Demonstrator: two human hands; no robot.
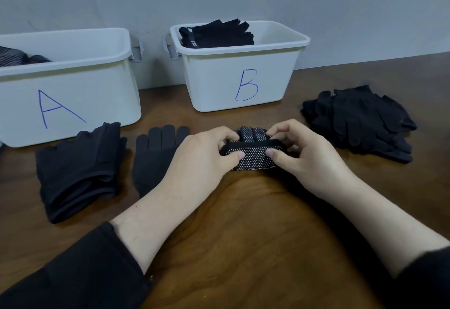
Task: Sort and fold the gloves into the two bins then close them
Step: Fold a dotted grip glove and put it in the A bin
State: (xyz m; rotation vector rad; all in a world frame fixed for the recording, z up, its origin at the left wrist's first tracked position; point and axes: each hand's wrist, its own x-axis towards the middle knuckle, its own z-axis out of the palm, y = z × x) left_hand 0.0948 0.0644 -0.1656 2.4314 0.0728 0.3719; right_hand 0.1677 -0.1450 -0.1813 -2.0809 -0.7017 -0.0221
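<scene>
Left hand [202,155] + right hand [304,155] grip: pinching dotted glove [253,156] | black, white-dotted, folded double

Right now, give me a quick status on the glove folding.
Both hands, left and right, pinching the dotted glove, half folded. Bins A and B open. Nothing blocking.

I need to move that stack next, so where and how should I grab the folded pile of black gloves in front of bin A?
Probably take the folded pile of black gloves at its near end, where the folded layers bunch thickest. Come from the front and pinch top and bottom, so the layers stay together; the far fingertip end lies thin and loose.
</scene>
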